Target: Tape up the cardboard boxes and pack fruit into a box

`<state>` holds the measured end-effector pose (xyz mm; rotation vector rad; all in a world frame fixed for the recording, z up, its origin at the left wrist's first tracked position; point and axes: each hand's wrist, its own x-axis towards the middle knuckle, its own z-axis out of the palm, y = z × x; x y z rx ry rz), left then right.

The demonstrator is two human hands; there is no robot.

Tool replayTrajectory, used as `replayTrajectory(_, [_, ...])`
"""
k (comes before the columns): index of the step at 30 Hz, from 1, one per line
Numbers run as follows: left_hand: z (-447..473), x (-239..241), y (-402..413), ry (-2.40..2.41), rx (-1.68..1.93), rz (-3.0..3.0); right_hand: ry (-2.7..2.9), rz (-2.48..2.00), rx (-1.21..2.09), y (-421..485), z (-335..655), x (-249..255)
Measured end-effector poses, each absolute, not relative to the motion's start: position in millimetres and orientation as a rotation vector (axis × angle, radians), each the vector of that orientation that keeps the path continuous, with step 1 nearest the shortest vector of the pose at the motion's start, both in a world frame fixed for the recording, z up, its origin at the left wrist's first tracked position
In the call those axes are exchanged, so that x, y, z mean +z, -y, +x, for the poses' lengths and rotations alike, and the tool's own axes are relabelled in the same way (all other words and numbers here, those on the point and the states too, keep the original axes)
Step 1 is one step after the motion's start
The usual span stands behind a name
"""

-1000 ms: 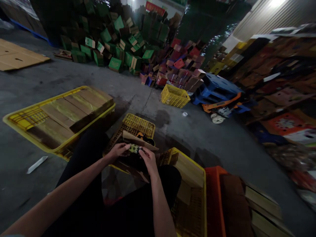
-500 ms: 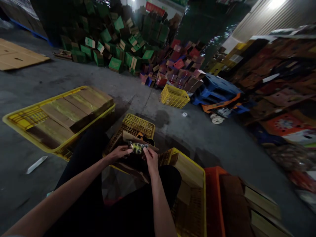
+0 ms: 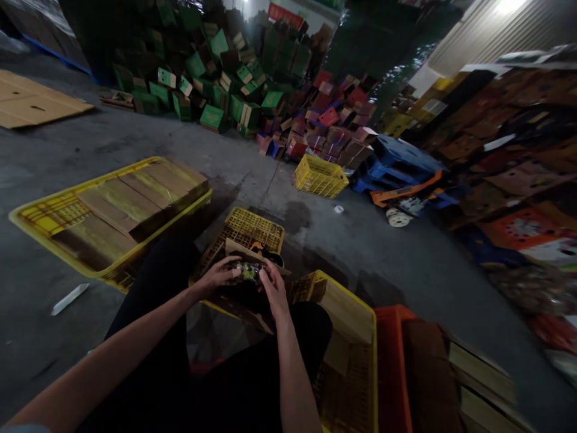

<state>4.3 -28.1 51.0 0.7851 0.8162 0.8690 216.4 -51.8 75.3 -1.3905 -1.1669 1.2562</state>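
Between my two hands is a small clear plastic packet (image 3: pixel 249 272) with yellow-green and dark contents, too dim to name more closely. My left hand (image 3: pixel 222 273) grips its left end, thumb on the near side. At the right end, my right hand (image 3: pixel 271 281) pinches it with thumb and fingers. Below the packet lies an opened cardboard box (image 3: pixel 238 246), its inside dark, resting on an upturned yellow plastic crate (image 3: pixel 255 224). A black and orange object, perhaps a tape dispenser (image 3: pixel 273 257), sits just behind the box flap.
To the left, a yellow crate (image 3: pixel 106 267) holds closed cardboard boxes (image 3: pixel 148 186). Another yellow crate (image 3: pixel 372 361) and an orange crate (image 3: pixel 394 361) stand at my right. Farther off are a yellow crate (image 3: pixel 321 177), blue pallets (image 3: pixel 396 156), a pallet jack (image 3: pixel 399 198) and heaped green boxes (image 3: pixel 211 117).
The packet has turned slightly and sits a little lower between my hands. The fingers of both hands now wrap farther over its far side.
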Motion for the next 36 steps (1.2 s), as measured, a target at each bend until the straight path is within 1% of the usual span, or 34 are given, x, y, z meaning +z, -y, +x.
replayTrajectory(3, [7, 46, 25, -0.916, 0.850, 0.748, 1.325, -1.301, 1.246, 53, 216, 78])
replayTrajectory(7, [9, 37, 23, -0.983, 0.814, 0.759, 1.426, -1.294, 1.230, 52, 216, 78])
replayTrajectory(21, [9, 23, 16, -0.963, 0.807, 0.647, 1.210, -1.402, 1.195, 47, 219, 67])
replayTrajectory(23, [8, 23, 16, -0.966, 0.818, 0.646, 1.231, -1.424, 1.129, 45, 223, 68])
replayTrajectory(29, [4, 27, 17, -1.023, 0.837, 0.758, 1.360, -1.450, 0.707, 43, 241, 80])
replayTrajectory(33, [3, 26, 20, -1.067, 0.755, 0.969, 1.484, -1.524, 0.601, 46, 248, 82])
replayTrajectory(36, [5, 19, 22, -1.096, 0.688, 1.069, 1.794, -1.669, 0.585, 49, 247, 72])
